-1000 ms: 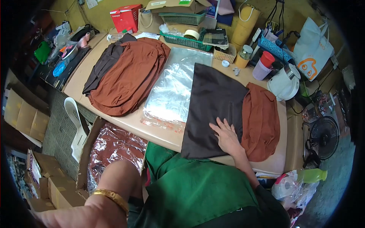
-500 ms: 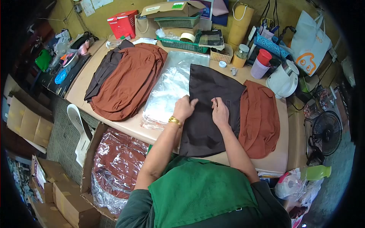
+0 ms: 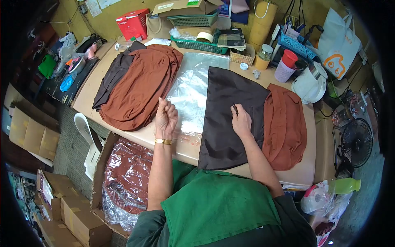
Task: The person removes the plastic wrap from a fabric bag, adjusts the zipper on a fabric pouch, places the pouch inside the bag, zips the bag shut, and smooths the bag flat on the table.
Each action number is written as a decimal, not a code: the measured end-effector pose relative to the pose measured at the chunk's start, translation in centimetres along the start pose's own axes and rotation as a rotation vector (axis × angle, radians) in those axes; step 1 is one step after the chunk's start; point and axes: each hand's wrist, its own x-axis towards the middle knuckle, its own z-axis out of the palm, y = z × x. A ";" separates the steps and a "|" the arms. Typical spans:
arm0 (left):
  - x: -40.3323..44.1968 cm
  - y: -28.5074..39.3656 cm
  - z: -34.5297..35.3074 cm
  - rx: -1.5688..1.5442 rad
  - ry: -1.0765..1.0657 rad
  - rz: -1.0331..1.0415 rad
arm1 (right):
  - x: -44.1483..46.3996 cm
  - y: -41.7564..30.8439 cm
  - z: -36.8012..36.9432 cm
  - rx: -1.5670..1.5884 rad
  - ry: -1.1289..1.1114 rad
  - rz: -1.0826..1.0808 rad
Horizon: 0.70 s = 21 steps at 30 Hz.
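Dark brown fabric (image 3: pixel 226 140) lies flat on the table, joined or next to a gathered rust-brown part (image 3: pixel 284 127). My right hand (image 3: pixel 241 120) rests over the dark fabric, its fingers closed round a small dark item too small to name. My left hand (image 3: pixel 166 117) is raised over the left edge of the clear plastic sheets (image 3: pixel 189 90), thumb and fingertips pinched together; anything between them is too small to tell. Left of the sheets lies a pile of rust-brown garments (image 3: pixel 140 88) with dark fabric (image 3: pixel 113 78) at its left side.
Green baskets (image 3: pixel 197 45), a jar (image 3: pixel 264 55), a red cup (image 3: pixel 289 58) and a white kettle (image 3: pixel 310 84) line the table's back. A carton (image 3: pixel 98 177) holding plastic-wrapped brown fabric (image 3: pixel 127 177) stands at the front left. A black fan (image 3: pixel 356 142) is on the right.
My left hand came from near the camera onto the dark fabric, then moved left and up over the plastic sheets. My right hand went from spread flat to closed fingers.
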 end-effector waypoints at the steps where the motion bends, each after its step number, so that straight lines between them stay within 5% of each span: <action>1: 0.1 -1.3 1.8 0.276 0.241 0.118 | 0.0 0.0 0.1 -0.007 0.014 -0.019; 4: -0.3 -6.4 2.2 0.995 0.270 -0.098 | 0.4 -0.2 0.1 -0.043 -0.013 -0.020; 7: -1.4 -9.8 3.5 1.761 0.070 -0.049 | 1.6 0.4 0.1 -0.111 -0.017 0.010; 8: -2.1 -9.8 3.6 1.760 0.069 -0.057 | 2.2 0.8 0.0 -0.148 0.016 0.014; 10: -3.4 -9.4 3.7 1.775 -0.349 -0.323 | 4.0 2.5 0.0 -0.180 0.029 0.067; 14: -7.4 -6.9 3.1 1.637 -0.214 -0.532 | 6.0 2.3 -1.4 -0.088 -0.141 0.088; 16: -8.1 -6.8 3.3 1.752 -0.175 -0.488 | 5.1 0.3 -1.4 0.155 -0.228 -0.075; 18: -8.9 -7.2 2.8 1.720 -0.168 -0.182 | 1.3 -3.6 -1.6 0.362 -0.489 -0.268; 20: -9.3 -6.5 3.0 1.757 -0.158 -0.217 | -1.8 -5.3 -1.3 0.217 -0.716 -0.358; 21: -9.5 -5.9 3.3 1.795 -0.156 -0.253 | -3.1 -5.0 -0.4 0.186 -0.624 -0.315</action>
